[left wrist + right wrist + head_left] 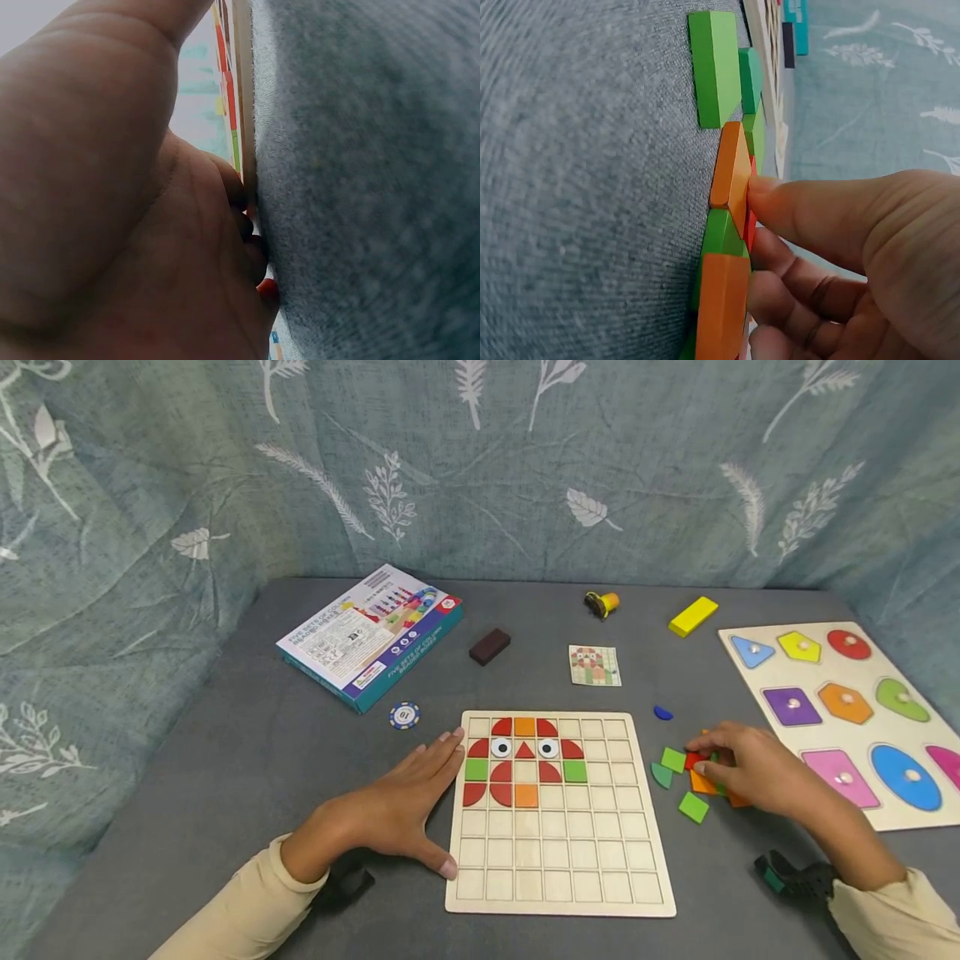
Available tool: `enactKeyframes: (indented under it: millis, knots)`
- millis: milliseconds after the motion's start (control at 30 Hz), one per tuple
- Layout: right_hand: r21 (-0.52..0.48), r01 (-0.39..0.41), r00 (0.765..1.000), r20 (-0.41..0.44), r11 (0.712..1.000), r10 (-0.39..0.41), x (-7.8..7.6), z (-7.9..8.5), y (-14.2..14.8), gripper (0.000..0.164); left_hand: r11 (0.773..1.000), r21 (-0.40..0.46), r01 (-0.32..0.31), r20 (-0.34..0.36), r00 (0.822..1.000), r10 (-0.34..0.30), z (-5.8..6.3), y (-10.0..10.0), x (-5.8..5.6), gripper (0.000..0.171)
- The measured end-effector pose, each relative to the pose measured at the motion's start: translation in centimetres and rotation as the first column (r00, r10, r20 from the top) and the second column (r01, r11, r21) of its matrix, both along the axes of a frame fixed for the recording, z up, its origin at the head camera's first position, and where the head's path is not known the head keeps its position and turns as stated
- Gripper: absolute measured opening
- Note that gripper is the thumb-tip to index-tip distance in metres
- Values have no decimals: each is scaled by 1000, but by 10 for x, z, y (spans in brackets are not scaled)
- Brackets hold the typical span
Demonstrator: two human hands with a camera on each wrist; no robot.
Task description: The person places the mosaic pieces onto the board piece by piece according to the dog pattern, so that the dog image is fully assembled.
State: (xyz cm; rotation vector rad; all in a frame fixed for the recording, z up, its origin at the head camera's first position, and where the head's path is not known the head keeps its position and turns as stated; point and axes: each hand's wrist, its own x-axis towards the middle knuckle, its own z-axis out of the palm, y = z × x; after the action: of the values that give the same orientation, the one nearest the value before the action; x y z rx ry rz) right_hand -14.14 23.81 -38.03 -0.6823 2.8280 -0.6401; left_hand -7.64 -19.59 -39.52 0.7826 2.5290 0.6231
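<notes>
Right hand [750,770] pinched a flat red wooden piece [694,761], right of the pale square wooden board [600,860].
It seemed light and hard, best held by its edges. Left hand [393,806], fingers apart, touched the board.

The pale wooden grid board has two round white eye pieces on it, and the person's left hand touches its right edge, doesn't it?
Not quite: the left hand touches the left edge of the board, as the head view shows.
</notes>
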Motion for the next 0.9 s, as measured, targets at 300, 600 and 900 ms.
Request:
enactKeyframes:
  millis: [300,600,900]
  knots:
    - [-23,20,1000,2,1000,-20,0,3,-4,18,1000,-21,-12,4,1000,12,2,0,0,137]
    - [-13,43,999,-9,999,-43,0,7,-8,11,1000,-10,-9,4,1000,9,1,0,-1,136]
    - [-115,-77,991,-121,990,63,1,11,-22,22,1000,-19,-11,8,1000,11,2,1,0,136]
